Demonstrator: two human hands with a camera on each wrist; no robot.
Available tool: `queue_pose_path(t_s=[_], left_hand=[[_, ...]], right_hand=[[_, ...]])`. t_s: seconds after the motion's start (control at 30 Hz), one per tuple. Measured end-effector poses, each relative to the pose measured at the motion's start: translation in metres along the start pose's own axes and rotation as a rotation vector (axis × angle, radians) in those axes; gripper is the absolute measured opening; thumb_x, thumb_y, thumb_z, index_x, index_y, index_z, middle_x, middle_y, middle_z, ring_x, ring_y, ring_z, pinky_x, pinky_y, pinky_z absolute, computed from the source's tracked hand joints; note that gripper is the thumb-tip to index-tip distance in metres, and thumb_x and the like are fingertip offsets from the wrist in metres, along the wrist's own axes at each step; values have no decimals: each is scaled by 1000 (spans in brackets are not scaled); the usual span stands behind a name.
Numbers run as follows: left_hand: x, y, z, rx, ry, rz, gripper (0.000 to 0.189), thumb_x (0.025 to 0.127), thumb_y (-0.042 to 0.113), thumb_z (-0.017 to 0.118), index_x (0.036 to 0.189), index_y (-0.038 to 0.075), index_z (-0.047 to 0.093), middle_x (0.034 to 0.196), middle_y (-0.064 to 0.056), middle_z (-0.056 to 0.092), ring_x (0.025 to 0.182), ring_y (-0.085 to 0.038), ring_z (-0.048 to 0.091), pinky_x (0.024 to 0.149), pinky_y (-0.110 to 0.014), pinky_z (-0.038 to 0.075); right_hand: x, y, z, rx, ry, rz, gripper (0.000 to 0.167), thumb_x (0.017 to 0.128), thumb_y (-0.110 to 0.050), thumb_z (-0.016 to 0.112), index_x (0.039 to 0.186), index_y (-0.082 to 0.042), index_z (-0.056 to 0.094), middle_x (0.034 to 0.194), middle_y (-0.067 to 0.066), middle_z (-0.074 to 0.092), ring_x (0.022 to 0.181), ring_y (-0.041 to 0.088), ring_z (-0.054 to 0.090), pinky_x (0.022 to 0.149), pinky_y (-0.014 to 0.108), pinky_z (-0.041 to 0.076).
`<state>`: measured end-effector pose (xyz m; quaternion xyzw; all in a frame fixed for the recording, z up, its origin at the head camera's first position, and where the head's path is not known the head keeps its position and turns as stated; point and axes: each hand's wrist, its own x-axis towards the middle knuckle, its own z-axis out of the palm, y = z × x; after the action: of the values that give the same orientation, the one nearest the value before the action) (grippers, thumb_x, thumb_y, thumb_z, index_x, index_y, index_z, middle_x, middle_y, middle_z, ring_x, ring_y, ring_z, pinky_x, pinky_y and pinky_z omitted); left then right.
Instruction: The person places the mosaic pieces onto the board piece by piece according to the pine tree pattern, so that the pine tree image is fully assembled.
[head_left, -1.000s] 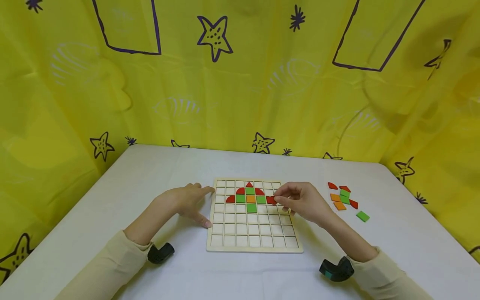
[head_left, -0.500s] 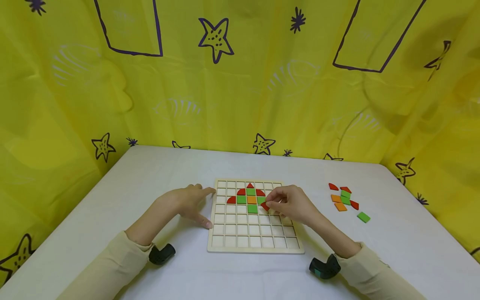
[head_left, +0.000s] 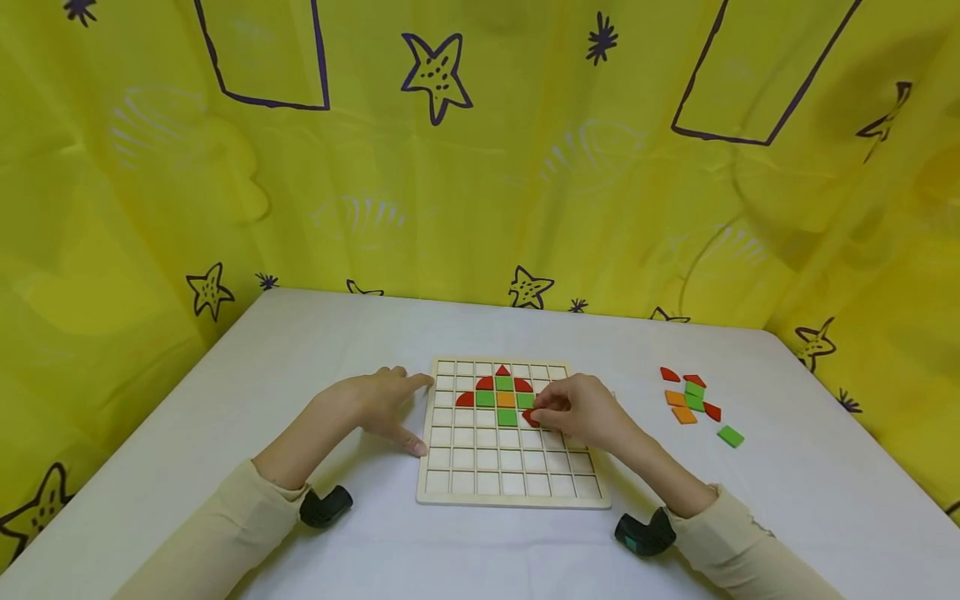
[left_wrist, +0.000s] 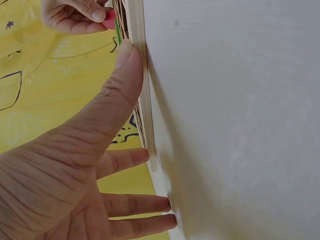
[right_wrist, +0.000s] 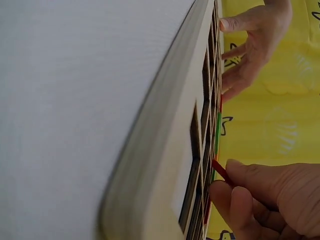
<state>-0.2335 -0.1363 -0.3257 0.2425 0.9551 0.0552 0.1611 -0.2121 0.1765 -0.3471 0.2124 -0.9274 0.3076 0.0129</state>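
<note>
A wooden grid board lies on the table in the head view. Green tiles, an orange tile and red tiles, one a red triangle, sit in its upper cells. My right hand pinches a red tile between thumb and fingertips, just below the green tile at the right of the row. In the right wrist view this red tile is tilted at the grid. My left hand touches the board's left edge with thumb and index finger, fingers spread. The right fingers hide some cells.
Loose red, green and orange tiles lie right of the board, with a single green tile nearer me. A yellow patterned curtain stands behind the white table. Black devices sit at both wrists.
My right hand has moved left and slightly nearer me with the red tile, then barely shifted in the last half second. My left hand stays at the board's edge.
</note>
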Motion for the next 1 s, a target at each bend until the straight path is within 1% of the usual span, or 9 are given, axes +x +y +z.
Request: queue_pose_path(t_s=[0.1, 0.17, 0.27, 0.33, 0.5, 0.63, 0.8, 1.0], left_hand=[[0, 0, 0, -7, -6, -10, 102, 75, 58, 86, 155, 13, 40, 143, -24, 50, 132, -40, 49, 104, -62, 45], [-1, 1, 1, -10, -10, -17, 103, 75, 59, 85, 155, 14, 40, 144, -24, 49, 133, -40, 48, 104, -62, 44], [-1, 1, 2, -15, -13, -9, 103, 76, 58, 85, 155, 12, 39, 146, -25, 48, 134, -41, 47, 105, -62, 43], [-1, 1, 2, -18, -13, -1, 102, 76, 57, 85, 155, 12, 39, 147, -25, 47, 135, -41, 47, 106, -62, 43], [0, 1, 3, -14, -13, 8, 103, 76, 58, 85, 155, 11, 39, 147, -25, 47, 137, -41, 45, 106, -62, 43], [0, 1, 3, -4, -9, 3, 103, 75, 60, 85, 155, 13, 39, 144, -24, 49, 133, -40, 48, 105, -61, 44], [0, 1, 2, 3, -5, -3, 103, 74, 61, 85, 155, 14, 40, 138, -22, 52, 129, -38, 50, 103, -60, 46], [0, 0, -1, 2, -9, 5, 104, 76, 60, 84, 156, 12, 38, 144, -24, 49, 133, -40, 48, 104, -61, 45]], right_hand=[[1, -2, 1, -54, -11, -5, 6, 89, -13, 81, 84, -10, 78, 74, -7, 69, 69, 11, 54, 63, 26, 45], [1, -4, 3, -66, -26, -8, 7, 88, -15, 82, 84, -10, 79, 75, -7, 69, 70, 11, 53, 63, 26, 45], [0, -5, 5, -75, -42, -13, 8, 86, -16, 84, 83, -10, 79, 73, -7, 68, 69, 11, 52, 61, 26, 44], [0, -4, 5, -77, -46, -32, 8, 86, -15, 84, 83, -10, 78, 73, -8, 68, 68, 10, 52, 60, 25, 44], [-2, -1, 2, -81, -38, -66, 7, 87, -14, 82, 85, -9, 78, 75, -7, 69, 69, 7, 56, 64, 25, 48], [-3, 1, -8, -73, -15, -59, 6, 89, -12, 80, 89, -7, 78, 76, -6, 70, 69, 6, 60, 65, 25, 51], [-3, 3, -23, -97, 13, -16, 11, 90, -16, 79, 94, -5, 77, 74, -5, 68, 66, 9, 58, 62, 27, 49], [-4, 11, -47, -118, 81, 7, 16, 92, -18, 77, 99, -4, 76, 77, -2, 69, 70, 12, 62, 66, 31, 51]])
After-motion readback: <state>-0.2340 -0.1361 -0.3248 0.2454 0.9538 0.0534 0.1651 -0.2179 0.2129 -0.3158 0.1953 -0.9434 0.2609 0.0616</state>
